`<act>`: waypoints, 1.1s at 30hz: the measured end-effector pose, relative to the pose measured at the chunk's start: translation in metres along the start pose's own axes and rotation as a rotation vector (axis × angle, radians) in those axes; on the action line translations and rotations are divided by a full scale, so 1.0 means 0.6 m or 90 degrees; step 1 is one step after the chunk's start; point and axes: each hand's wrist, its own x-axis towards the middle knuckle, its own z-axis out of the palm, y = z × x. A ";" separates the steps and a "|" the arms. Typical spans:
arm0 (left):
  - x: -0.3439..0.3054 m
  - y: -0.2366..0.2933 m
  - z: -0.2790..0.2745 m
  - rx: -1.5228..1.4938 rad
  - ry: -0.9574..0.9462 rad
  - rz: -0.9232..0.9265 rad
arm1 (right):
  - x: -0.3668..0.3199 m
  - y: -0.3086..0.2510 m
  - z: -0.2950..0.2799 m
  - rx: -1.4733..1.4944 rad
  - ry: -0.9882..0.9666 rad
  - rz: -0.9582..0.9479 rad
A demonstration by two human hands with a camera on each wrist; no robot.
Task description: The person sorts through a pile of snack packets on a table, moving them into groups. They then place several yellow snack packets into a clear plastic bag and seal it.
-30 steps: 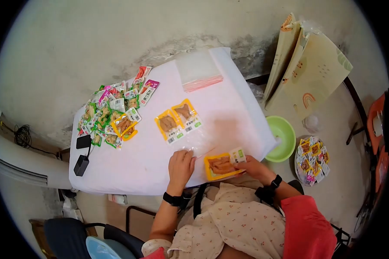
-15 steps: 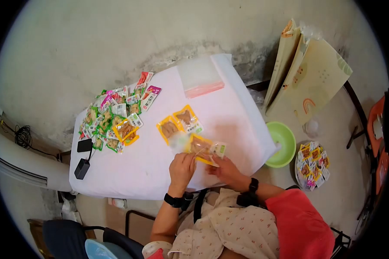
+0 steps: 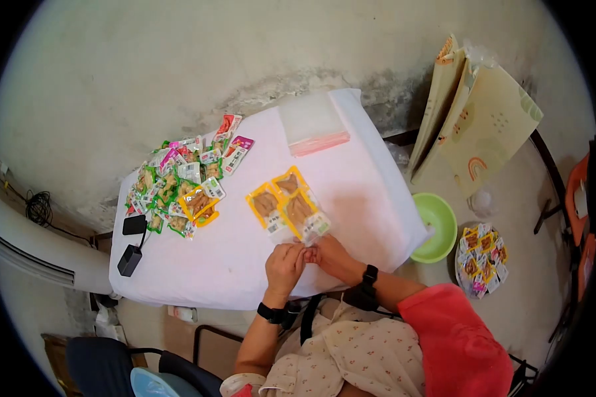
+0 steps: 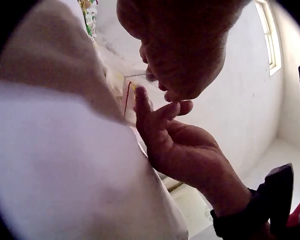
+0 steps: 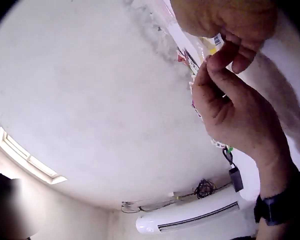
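Note:
A clear zip bag [image 3: 281,236] with a red strip, seen in the left wrist view, lies at the table's near side. Three yellow-edged snack packets, with brown food showing through their windows, lie together at it; the nearest packet [image 3: 299,210] overlaps the other two. My left hand [image 3: 285,268] pinches the bag's near edge, thumb and forefinger together. Fingers of my right hand [image 3: 331,257] meet the left fingertips at the same edge, gripping the film there. In the right wrist view the right hand [image 5: 230,20] partly hides the bag.
Many green, red and yellow snack packets [image 3: 172,182] are heaped on the table's left. Flat clear bags [image 3: 314,126] are stacked at the back. A black box with a cable [image 3: 130,260] lies near the left edge. Right of the table stand a green basin [image 3: 437,228] and a packet-filled bowl [image 3: 481,261].
My right hand has brought the third packet leftward from the near right onto the other two and let go of it. The right fingers now meet the left hand at the bag's edge.

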 end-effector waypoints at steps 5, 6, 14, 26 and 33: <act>0.002 -0.011 -0.002 -0.006 -0.007 -0.019 | -0.007 -0.018 0.039 0.054 0.021 0.008; 0.002 -0.012 -0.004 -0.006 -0.006 -0.019 | -0.022 -0.026 0.054 0.073 0.066 0.012; 0.005 -0.007 -0.003 -0.035 0.016 -0.055 | 0.066 0.035 -0.011 -0.222 0.021 -0.173; 0.028 0.012 -0.011 0.048 -0.080 -0.066 | -0.024 -0.021 0.019 -0.271 -0.003 -0.127; 0.029 -0.001 0.025 0.093 -0.130 -0.049 | -0.024 -0.037 0.012 -0.344 0.001 -0.079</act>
